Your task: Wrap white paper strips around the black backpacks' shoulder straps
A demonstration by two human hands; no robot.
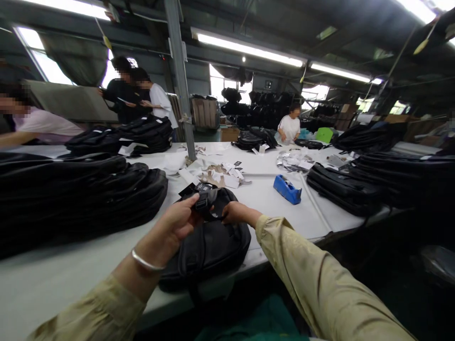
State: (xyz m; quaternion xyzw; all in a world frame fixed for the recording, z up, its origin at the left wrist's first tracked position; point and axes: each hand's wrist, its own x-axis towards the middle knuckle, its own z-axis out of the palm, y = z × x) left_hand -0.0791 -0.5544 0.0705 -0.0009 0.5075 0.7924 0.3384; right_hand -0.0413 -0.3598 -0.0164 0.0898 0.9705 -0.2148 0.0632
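Note:
A black bag (209, 246) lies on the white table (284, 208) right in front of me, near its front edge. My left hand (176, 222), with a silver bangle on the wrist, pinches a black buckle and strap (206, 204) at the top of the bag. My right hand (236, 213) grips the same strap loop from the other side, fingers curled round it. A black hang tag (194, 188) sticks out just behind the strap.
Stacks of black bags (81, 194) fill the left of the table, and more lie at the right (344, 189). A blue tape dispenser (287, 189), paper scraps (220, 175) and a grey post (181, 80) stand mid-table. Several people work at the far side.

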